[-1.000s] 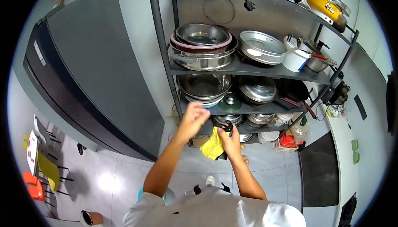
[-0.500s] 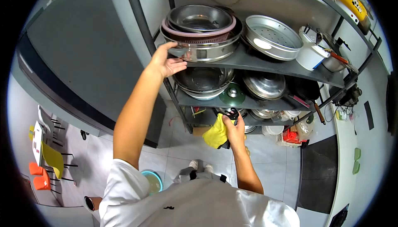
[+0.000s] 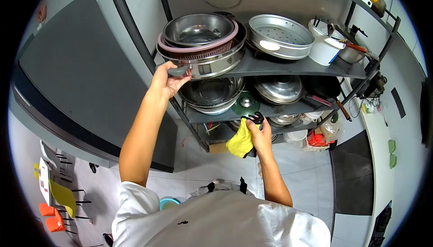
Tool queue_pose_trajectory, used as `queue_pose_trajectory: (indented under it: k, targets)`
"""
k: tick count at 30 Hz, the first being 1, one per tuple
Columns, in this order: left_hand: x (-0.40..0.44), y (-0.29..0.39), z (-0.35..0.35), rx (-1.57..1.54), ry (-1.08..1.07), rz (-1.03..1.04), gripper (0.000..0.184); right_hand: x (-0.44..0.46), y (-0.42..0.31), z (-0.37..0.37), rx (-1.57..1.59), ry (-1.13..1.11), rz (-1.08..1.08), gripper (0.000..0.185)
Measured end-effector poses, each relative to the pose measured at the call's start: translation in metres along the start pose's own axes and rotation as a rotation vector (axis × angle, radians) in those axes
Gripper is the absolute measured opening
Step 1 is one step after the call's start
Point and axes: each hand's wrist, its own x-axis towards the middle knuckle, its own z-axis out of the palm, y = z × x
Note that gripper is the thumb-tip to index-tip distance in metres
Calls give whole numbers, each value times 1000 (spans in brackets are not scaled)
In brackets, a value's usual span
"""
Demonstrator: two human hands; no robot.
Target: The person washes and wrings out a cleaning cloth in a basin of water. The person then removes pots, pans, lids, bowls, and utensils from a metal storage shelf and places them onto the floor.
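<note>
1. Two of your hands show: your left hand (image 3: 168, 83) holds the grey handle (image 3: 178, 71) of the wide steel pan (image 3: 212, 68), fingers partly curled beneath it.
2. That pan sits on the rack's upper shelf (image 3: 257, 66), carrying a pink basket (image 3: 221, 48) and steel bowl (image 3: 198, 29).
3. Your right hand (image 3: 261, 136) closes its fingers on the yellow-and-black cloth (image 3: 240, 141).

Bright, cool indoor light puts white glare on the perforated steamer tray (image 3: 281, 34) and a shine on the domed lid (image 3: 279, 84), with darker shadow between the lower shelves, while fisheye distortion bends the edges into black corners.
</note>
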Motion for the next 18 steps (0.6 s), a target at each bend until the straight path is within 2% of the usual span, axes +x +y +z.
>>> queue_pose_trajectory:
  k: [4,5,8,12,16,18]
  targets:
    - [-26,-7,0,12,37,10,43,0,1,0,-8,-27,-16,27]
    - [-33,-10,-1,-4,-7,34,39,1,1,0,-18,-34,-19,28]
    - [-47,-16,-4,-106,40,132,36,3,8,0,-21,-17,-51,28]
    - [-73,-31,-8,-158,31,136,37,6,-10,3,103,-63,33,53]
    - [-96,-44,-9,-141,-18,141,38,23,-27,6,136,-106,-75,72]
    - [-107,-51,-7,-131,14,155,41,27,-39,9,176,-108,-120,73]
